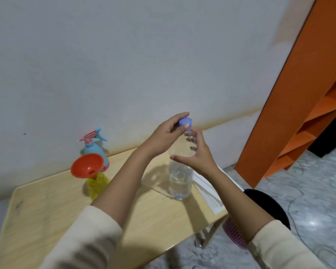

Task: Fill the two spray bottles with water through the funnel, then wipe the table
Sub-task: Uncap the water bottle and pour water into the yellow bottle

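Observation:
A clear water bottle [179, 179] stands on the wooden table [47, 206], partly filled. My left hand [167, 136] pinches its blue cap [185, 124] from above. My right hand [196, 154] wraps the bottle's upper body. To the left, an orange funnel [85, 165] sits in the neck of a yellow spray bottle [97, 184] that has no spray head on. Behind it stands a blue spray bottle [95, 150] with a pink and blue trigger head.
Folded white cloths or papers [208, 189] lie at the table's right edge. A black bin [268, 204] and a pink mesh basket [234, 235] stand on the marble floor to the right. An orange shelf unit [299, 105] rises at the right. The wall is close behind the table.

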